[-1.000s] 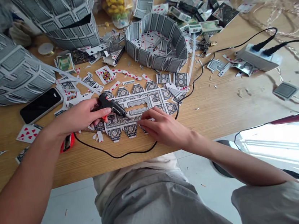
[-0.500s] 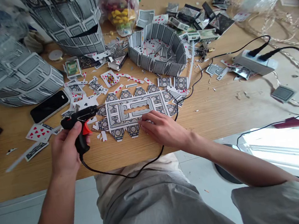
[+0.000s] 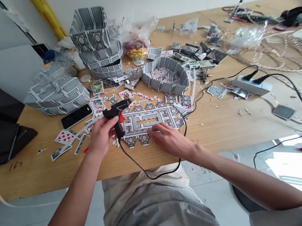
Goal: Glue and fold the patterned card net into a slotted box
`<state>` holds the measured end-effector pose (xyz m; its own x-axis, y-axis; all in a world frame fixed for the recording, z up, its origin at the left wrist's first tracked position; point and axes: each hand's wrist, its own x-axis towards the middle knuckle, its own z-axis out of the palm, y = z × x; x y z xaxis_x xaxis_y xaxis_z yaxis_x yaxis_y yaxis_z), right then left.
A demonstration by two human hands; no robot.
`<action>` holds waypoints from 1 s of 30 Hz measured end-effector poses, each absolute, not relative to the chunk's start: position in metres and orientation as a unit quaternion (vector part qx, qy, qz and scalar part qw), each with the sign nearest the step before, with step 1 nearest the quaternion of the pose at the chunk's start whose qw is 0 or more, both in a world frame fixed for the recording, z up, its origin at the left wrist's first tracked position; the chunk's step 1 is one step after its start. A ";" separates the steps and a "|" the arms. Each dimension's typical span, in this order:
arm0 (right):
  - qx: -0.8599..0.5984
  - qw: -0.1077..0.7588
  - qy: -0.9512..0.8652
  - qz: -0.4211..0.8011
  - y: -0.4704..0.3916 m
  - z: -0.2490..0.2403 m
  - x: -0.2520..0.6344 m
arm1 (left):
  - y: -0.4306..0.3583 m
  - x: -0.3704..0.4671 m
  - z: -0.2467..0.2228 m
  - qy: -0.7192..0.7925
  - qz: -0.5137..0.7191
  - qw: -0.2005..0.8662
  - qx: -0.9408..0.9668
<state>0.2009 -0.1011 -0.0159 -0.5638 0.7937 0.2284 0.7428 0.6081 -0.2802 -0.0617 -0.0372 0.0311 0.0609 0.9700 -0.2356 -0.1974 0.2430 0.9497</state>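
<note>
My left hand (image 3: 102,133) is wrapped round the grip of a black glue gun (image 3: 117,109) with an orange trigger. The gun's nozzle points right, above the far left part of a flat panel made of playing cards (image 3: 168,115). This panel has a wavy-edged slot in its middle and notched tabs along its sides. With bent fingers close together, my right hand (image 3: 170,138) presses on the panel's near edge below the slot; its thumb is mostly hidden. The gun's black cord (image 3: 144,170) loops in front of the panel and passes by my right wrist.
Behind the panel stands an open ring-shaped card wall (image 3: 164,78). A tall card tower (image 3: 99,49) and a rounded card structure (image 3: 57,93) stand back left, near a phone (image 3: 76,116). A power strip (image 3: 252,84) lies right, and card scraps (image 3: 133,80) litter the table.
My left hand and the glue gun have moved right, so the nozzle is now over the panel's far left part. The head view has tilted up; my right hand stays on the panel.
</note>
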 end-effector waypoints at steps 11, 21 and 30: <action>-0.442 0.210 -0.867 0.095 -0.108 -0.015 0.204 | 0.013 -0.046 0.005 0.382 0.521 0.675 0.356; -0.494 0.319 -0.765 0.263 -0.022 0.002 0.163 | 0.017 -0.062 0.006 0.248 0.541 0.760 0.262; -0.391 0.389 -0.629 0.548 0.051 -0.012 0.114 | 0.022 -0.065 -0.005 0.261 0.528 0.764 0.264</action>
<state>0.1144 0.0507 -0.0119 -0.3921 0.9179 0.0604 0.0651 0.0931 -0.9935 -0.0651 0.0220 -0.0054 0.3067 0.9441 -0.1205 -0.6680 0.3037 0.6793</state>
